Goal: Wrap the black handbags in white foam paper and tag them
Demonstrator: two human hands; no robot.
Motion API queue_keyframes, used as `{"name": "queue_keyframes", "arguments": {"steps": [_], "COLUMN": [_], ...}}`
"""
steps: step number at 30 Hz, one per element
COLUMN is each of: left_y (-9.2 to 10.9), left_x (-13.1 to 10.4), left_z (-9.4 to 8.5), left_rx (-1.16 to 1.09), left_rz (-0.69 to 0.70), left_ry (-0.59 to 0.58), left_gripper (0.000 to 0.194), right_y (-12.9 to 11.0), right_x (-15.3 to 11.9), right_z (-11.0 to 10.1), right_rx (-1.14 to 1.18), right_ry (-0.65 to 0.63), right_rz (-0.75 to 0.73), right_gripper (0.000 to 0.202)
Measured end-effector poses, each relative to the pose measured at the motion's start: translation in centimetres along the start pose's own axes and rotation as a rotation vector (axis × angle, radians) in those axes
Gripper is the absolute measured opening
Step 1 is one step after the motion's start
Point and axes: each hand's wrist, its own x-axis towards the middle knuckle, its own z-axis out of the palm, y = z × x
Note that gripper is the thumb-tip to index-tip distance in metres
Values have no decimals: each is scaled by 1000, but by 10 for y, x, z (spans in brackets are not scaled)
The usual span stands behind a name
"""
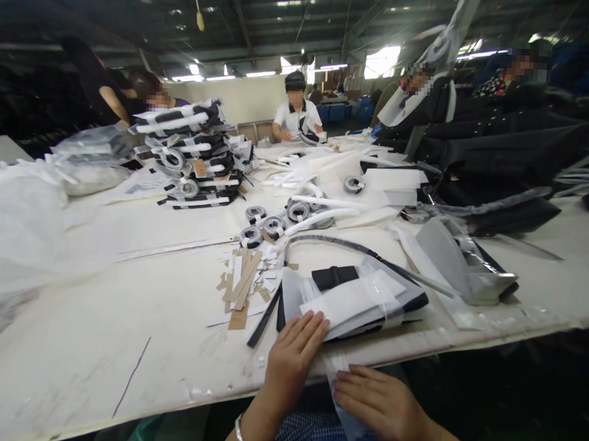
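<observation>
A flat black bag [335, 276] lies at the near table edge, covered with white paper sheets [364, 296] and translucent wrapping. My left hand [294, 355] rests on its near left corner with the fingers stretched out flat. Just below the table edge, my right hand [381, 403] is closed on a translucent plastic strip [346, 417] that hangs down toward my lap. Its thumb is hidden under the fingers. A long dark strap [333, 239] curves behind the bag, and a short black strap end [263, 321] sticks out at its left.
Cardboard and paper scraps [245, 277] lie left of the bag, with several wrapped coils [274, 227] behind. A stack of wrapped bags [194, 153] stands farther back. At right are another wrapped piece [465, 262] and black material [505, 159]. A co-worker [300, 119] sits opposite.
</observation>
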Motion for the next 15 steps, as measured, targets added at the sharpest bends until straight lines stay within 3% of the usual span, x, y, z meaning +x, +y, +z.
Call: {"name": "queue_keyframes", "arguments": {"steps": [7,15], "left_y": [0,3], "left_x": [2,0], "left_z": [1,3], "left_rx": [-12,-33], "left_rz": [-9,-36], "left_ry": [5,17], "left_gripper": [44,41], "right_y": [-9,36], "right_x": [16,75], "right_z": [-16,-42], "right_rx": [23,-6], "right_ry": [14,-13], "right_rz": [17,40], "right_gripper": [29,25]}}
